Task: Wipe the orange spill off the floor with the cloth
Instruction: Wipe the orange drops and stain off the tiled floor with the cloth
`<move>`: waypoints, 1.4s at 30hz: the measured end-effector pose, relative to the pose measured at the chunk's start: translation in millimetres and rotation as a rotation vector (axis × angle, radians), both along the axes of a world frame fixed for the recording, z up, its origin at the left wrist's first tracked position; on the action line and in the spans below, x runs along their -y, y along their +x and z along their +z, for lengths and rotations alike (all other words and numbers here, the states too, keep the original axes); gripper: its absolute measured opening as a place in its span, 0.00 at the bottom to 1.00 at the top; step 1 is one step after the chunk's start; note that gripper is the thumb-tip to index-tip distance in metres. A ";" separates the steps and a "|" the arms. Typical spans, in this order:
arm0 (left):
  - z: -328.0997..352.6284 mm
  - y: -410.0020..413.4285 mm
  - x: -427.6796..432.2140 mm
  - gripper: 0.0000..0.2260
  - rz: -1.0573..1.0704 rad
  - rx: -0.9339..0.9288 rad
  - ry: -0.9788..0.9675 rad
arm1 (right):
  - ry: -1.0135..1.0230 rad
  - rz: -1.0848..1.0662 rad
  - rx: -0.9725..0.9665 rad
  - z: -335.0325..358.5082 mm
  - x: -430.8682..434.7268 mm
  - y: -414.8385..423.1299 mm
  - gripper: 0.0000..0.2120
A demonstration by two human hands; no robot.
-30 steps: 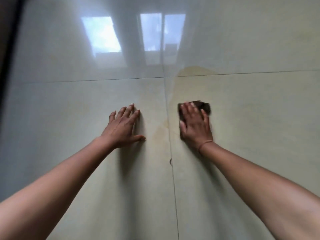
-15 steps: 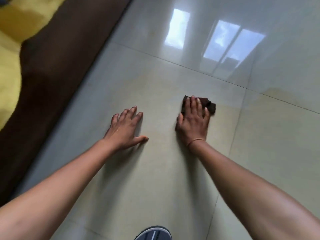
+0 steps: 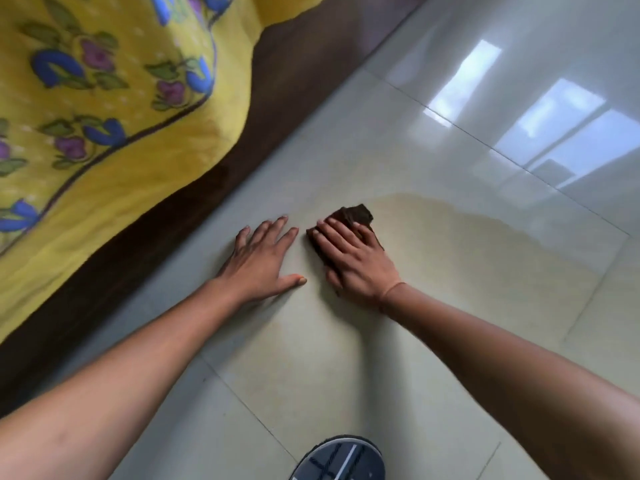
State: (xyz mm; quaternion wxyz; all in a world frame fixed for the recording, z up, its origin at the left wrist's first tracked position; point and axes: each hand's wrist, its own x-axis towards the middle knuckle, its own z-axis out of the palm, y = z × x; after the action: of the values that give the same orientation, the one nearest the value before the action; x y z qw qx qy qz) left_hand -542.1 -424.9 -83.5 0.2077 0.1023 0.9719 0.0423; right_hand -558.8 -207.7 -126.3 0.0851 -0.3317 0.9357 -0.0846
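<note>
A pale orange spill (image 3: 460, 244) spreads as a thin film over the glossy cream floor tile, to the right of both hands. My right hand (image 3: 349, 258) presses flat on a small dark brown cloth (image 3: 358, 216), whose far corner sticks out beyond the fingertips at the spill's left edge. Just left of it, my left hand (image 3: 263, 261) lies flat on the tile with fingers spread and holds nothing.
A dark brown bed base (image 3: 145, 216) runs diagonally along the left, with a yellow flowered bedsheet (image 3: 97, 98) hanging over it. A grey shoe tip (image 3: 341, 459) shows at the bottom edge. Bright window reflections (image 3: 540, 109) lie on the tiles at upper right.
My view has swung left, bringing the bed and sheet into view. The right hand has slid the cloth leftward, close to the left hand, which has stayed planted.
</note>
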 end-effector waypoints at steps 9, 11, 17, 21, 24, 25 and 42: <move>-7.5 20.0 19.1 0.41 0.061 -0.032 0.037 | -0.068 0.057 0.023 2.8 35.6 13.4 0.31; -6.7 24.8 28.9 0.41 0.088 -0.025 0.036 | -0.075 0.259 0.019 1.1 18.8 4.1 0.30; -5.7 55.3 72.1 0.40 0.192 0.016 0.008 | -0.064 -0.244 0.019 3.4 70.5 7.8 0.32; -5.0 86.1 92.3 0.31 0.222 0.028 0.010 | -0.071 0.300 0.047 1.0 72.1 43.1 0.30; -4.0 108.0 110.4 0.26 0.265 0.032 0.007 | -0.073 -0.004 0.050 3.6 88.8 24.7 0.30; -3.9 114.4 117.1 0.25 0.272 0.031 0.004 | -0.069 -0.107 0.056 4.3 102.2 30.4 0.30; 2.4 181.2 160.2 0.29 0.401 -0.003 -0.029 | -0.091 0.571 0.238 13.3 159.8 173.8 0.31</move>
State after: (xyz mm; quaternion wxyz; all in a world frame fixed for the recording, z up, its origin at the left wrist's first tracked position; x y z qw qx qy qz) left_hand -360.9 -585.1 -81.1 0.1949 -0.0961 0.9737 0.0687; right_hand -384.9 -367.6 -113.0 0.1993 -0.5723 0.7835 -0.1373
